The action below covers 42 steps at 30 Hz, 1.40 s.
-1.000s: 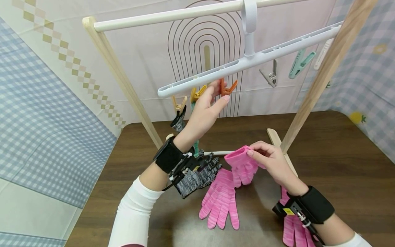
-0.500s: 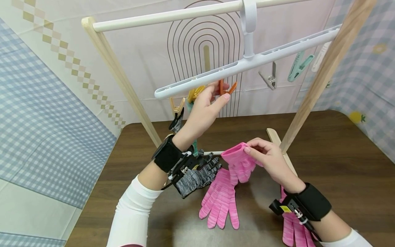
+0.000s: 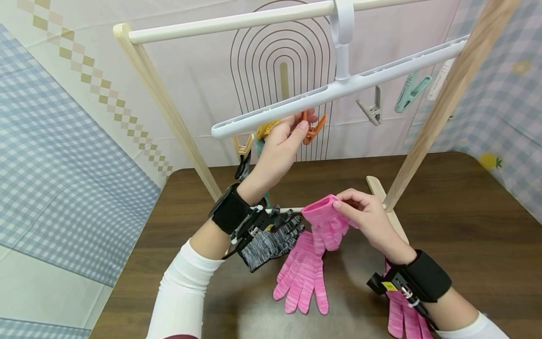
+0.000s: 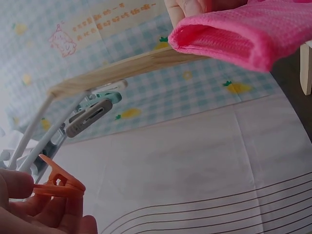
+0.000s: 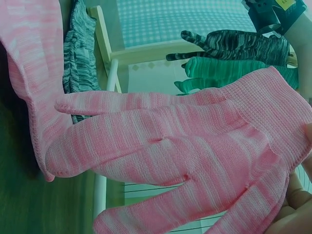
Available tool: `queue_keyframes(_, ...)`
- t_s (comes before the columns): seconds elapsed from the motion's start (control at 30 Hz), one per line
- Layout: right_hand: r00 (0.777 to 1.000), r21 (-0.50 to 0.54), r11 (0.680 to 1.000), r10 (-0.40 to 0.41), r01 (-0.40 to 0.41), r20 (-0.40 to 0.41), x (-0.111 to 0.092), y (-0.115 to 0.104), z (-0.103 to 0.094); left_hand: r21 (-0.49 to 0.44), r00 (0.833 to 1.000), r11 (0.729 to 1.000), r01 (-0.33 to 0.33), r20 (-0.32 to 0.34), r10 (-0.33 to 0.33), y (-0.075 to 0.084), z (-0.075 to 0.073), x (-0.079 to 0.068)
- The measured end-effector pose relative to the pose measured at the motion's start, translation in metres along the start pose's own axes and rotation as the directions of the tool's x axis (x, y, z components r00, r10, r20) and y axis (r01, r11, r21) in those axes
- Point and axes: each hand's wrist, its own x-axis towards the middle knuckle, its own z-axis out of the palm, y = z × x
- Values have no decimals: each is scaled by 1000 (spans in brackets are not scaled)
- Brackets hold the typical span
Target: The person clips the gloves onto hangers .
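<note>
My left hand (image 3: 275,148), up under the white hanger (image 3: 288,106), pinches one arm of an orange clothespin (image 4: 63,183) between thumb and fingers. Nothing is clipped in that clothespin. Lower and to the right, my right hand (image 3: 368,219) holds a pink knit glove (image 3: 328,226) by its cuff. Its cuff opening faces up and left in the head view, and the glove's fingers (image 5: 117,136) dangle in the right wrist view. Another pink glove (image 3: 302,278) lies on the table just below. A tan clothespin (image 3: 243,147) at the hanger's left end grips a black-grey glove (image 5: 248,46).
A yellow clothespin (image 3: 266,128) and a green glove (image 5: 219,69) hang beside the tan one. Grey (image 3: 373,110), teal (image 3: 410,94) and white clips (image 3: 441,80) hang rightward. A wooden rack (image 3: 427,113) frames everything. More gloves (image 3: 267,247) lie on the table.
My right hand has brought the pink glove slightly left and up. My left thumb has moved in and up against the orange clothespin, and the hanger's left end has shifted a little left.
</note>
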Motion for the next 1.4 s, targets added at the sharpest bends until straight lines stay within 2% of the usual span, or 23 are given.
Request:
queue_keyframes(0.27,1000,-7,1000,4,-5,-18,-1,2,4,-27,999,999,-40,4,40,-6,-2,0)
queue_keyframes(0.53,1000,-20,1000,0,-1,-17,-1,2,6,-43,1000,999,1,-12,-1,-5,-2,-1)
queue_keyframes(0.77,1000,-10,1000,-11,10,-13,0,1,6,-10,999,999,41,-19,-41,-4,-3,-3)
queue_keyframes(0.8,999,39,998,-43,42,4,2,14,3,-6,999,999,46,-21,-46,-4,-3,-3)
queue_keyframes(0.87,999,43,998,-52,51,5,3,14,2,-4,998,998,59,-25,-59,-4,-3,-3)
queue_keyframes(1.0,999,57,998,-39,39,-2,3,10,4,-6,997,997,73,-31,-74,-3,-3,-3)
queue_keyframes(1.03,1000,15,1000,-6,6,-22,2,-4,8,-6,997,997,74,-32,-75,-3,-2,-3)
queue_keyframes(1.23,999,22,1000,13,-13,-36,3,-11,9,-24,997,998,63,-32,-64,-2,-2,-3)
queue_keyframes(1.4,998,36,999,13,-11,-59,4,-14,11,-36,996,996,82,-44,-83,-1,0,-3)
